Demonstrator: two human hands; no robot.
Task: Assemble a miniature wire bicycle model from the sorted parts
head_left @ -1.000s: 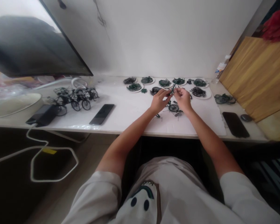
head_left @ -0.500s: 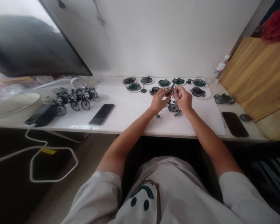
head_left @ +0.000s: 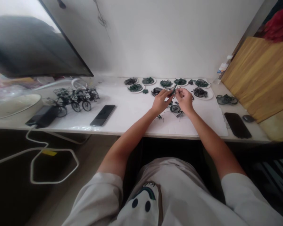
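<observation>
My left hand point(head_left: 160, 102) is closed on a slim dark green model bicycle part point(head_left: 173, 89), whose exact kind is too small to tell. Close beside it, my right hand point(head_left: 185, 99) pinches at the same spot, its fingertips together; what they hold is hidden. Below the hands, a small wheel point(head_left: 175, 108) and other green and black bicycle parts lie on the white sheet point(head_left: 132, 116). Behind them stand several white plates with heaped bicycle parts, such as the green parts point(head_left: 202, 83) and the black parts point(head_left: 200, 92).
Assembled model bicycles point(head_left: 77, 99) stand at the left, near a black power adapter point(head_left: 42, 116) and a phone point(head_left: 103, 115). Another dark phone point(head_left: 237, 125), a mouse point(head_left: 248, 118) and more bicycle parts point(head_left: 226, 99) lie at the right. A monitor point(head_left: 37, 40) overhangs the left side.
My right hand has turned slightly and its fingers have shifted a little. The left hand stays nearly still with the green part.
</observation>
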